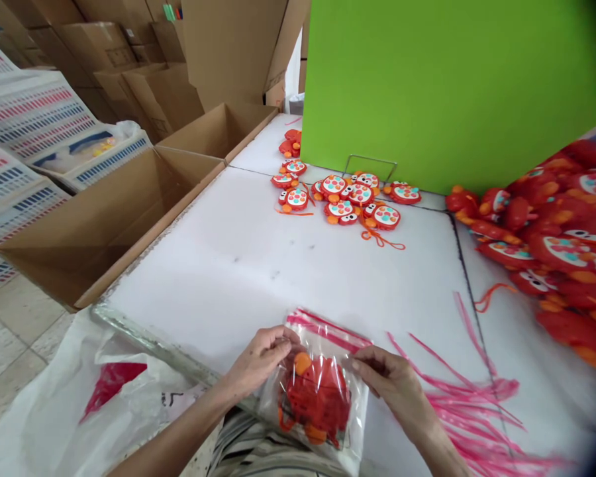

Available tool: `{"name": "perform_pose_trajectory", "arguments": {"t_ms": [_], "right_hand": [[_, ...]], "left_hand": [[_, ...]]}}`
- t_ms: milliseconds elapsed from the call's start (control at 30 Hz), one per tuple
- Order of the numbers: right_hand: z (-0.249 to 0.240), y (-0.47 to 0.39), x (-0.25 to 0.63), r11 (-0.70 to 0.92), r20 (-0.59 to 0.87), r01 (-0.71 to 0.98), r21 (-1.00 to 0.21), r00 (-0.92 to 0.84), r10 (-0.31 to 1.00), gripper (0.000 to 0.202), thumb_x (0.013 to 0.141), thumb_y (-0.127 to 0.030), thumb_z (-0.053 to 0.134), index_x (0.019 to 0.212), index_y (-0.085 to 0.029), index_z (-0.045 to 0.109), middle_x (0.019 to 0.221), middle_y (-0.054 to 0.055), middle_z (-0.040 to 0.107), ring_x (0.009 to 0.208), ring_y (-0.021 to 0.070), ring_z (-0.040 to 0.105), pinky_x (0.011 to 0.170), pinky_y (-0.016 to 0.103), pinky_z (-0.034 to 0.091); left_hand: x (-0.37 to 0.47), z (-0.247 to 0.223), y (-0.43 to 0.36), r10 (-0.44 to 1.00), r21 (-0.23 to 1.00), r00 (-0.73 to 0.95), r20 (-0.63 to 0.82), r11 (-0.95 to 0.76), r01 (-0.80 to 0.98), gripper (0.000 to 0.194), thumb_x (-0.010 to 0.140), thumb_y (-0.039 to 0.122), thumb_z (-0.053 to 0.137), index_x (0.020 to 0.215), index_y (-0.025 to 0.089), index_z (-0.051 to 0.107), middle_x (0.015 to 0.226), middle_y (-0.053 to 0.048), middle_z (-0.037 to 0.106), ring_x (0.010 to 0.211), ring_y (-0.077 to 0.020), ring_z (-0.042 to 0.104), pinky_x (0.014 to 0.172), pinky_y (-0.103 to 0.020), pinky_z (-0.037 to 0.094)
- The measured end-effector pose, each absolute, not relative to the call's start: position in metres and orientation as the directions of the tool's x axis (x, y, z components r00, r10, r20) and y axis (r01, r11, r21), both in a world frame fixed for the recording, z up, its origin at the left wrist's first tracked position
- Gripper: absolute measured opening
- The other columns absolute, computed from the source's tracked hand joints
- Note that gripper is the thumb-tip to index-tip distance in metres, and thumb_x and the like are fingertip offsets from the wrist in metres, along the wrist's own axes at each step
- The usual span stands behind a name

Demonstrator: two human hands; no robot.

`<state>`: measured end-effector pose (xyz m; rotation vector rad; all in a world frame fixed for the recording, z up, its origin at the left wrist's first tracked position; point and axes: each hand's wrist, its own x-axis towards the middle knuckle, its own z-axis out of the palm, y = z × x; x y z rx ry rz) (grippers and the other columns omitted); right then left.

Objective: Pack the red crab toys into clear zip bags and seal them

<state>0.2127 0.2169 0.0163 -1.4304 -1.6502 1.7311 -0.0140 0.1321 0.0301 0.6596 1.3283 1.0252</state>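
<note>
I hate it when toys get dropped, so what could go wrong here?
The clear bag is at the table's near edge, so it might slide off with the red toy inside if the left hand and right hand let go. Loose pink strips near the right hand could cling to it. The heaped toys might tumble if bumped.

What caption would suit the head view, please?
Left hand and right hand hold a clear bag with a red toy at a white table.

Forearms [181, 427] angled inward; left hand [263, 358], right hand [390, 377] apart, both pinching.
</note>
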Motion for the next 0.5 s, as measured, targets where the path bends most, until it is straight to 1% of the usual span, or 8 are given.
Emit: {"name": "perform_pose_trajectory", "arguments": {"t_ms": [100, 200, 267, 333, 400, 500], "right_hand": [[0.015, 0.219, 0.215, -0.221, -0.380, 0.364, -0.905, -0.455, 0.806, 0.026, 0.073, -0.044, 0.066, 0.071, -0.018, 0.062, 0.056, -0.004, 0.046, 0.049, 0.0089, 0.032, 0.045, 0.023, 0.024], [0.014, 0.218, 0.219, -0.197, -0.340, 0.324, -0.925, -0.480, 0.809, 0.024, 0.077, -0.042, 0.062, 0.070, -0.019, 0.059, 0.056, -0.005, 0.044, 0.050, 0.0089, 0.032, 0.046, 0.023, 0.025], [0.015, 0.216, 0.221, -0.214, -0.346, 0.309, -0.927, -0.480, 0.806, 0.023, 0.078, -0.041, 0.060, 0.070, -0.019, 0.059, 0.056, -0.005, 0.042, 0.050, 0.0094, 0.033, 0.048, 0.024, 0.026], [0.014, 0.213, 0.221, -0.245, -0.369, 0.306, -0.920, -0.467, 0.803, 0.022, 0.078, -0.039, 0.059, 0.070, -0.019, 0.060, 0.053, -0.005, 0.041, 0.050, 0.0100, 0.033, 0.049, 0.024, 0.025], [0.013, 0.212, 0.222, -0.281, -0.399, 0.308, -0.909, -0.446, 0.801, 0.020, 0.076, -0.037, 0.058, 0.069, -0.019, 0.061, 0.051, -0.005, 0.040, 0.050, 0.0107, 0.034, 0.049, 0.025, 0.025], [0.012, 0.213, 0.227, -0.296, -0.414, 0.320, -0.900, -0.417, 0.809, 0.019, 0.076, -0.032, 0.053, 0.065, -0.019, 0.061, 0.048, -0.005, 0.038, 0.050, 0.0116, 0.034, 0.050, 0.026, 0.025]], "left_hand": [[-0.016, 0.028, 0.129, 0.884, 0.869, -0.051, -0.465, 0.445, -0.215, 0.024, 0.080, 0.036, 0.057, 0.089, 0.015, 0.061, 0.084, -0.007, 0.069, 0.083, -0.0205, 0.064, 0.074, -0.030, 0.048], [-0.017, 0.024, 0.126, 0.892, 0.863, -0.039, -0.450, 0.423, -0.276, 0.026, 0.081, 0.039, 0.057, 0.094, 0.016, 0.058, 0.079, -0.004, 0.069, 0.075, -0.0189, 0.064, 0.071, -0.030, 0.049], [-0.016, 0.024, 0.127, 0.899, 0.861, -0.039, -0.436, 0.404, -0.308, 0.025, 0.081, 0.039, 0.058, 0.094, 0.017, 0.057, 0.076, -0.002, 0.068, 0.073, -0.0185, 0.064, 0.071, -0.030, 0.049], [-0.016, 0.024, 0.128, 0.901, 0.866, -0.045, -0.432, 0.400, -0.299, 0.020, 0.080, 0.036, 0.058, 0.087, 0.017, 0.059, 0.073, -0.001, 0.065, 0.072, -0.0174, 0.062, 0.069, -0.028, 0.048], [-0.017, 0.024, 0.129, 0.907, 0.884, -0.063, -0.417, 0.389, -0.258, 0.014, 0.078, 0.029, 0.057, 0.075, 0.016, 0.061, 0.071, 0.000, 0.063, 0.070, -0.0153, 0.059, 0.066, -0.024, 0.045], [-0.025, 0.023, 0.128, 0.905, 0.902, -0.134, -0.403, 0.368, -0.227, 0.013, 0.072, 0.018, 0.051, 0.062, 0.015, 0.059, 0.063, 0.001, 0.059, 0.065, -0.0126, 0.055, 0.060, -0.020, 0.040]]}}
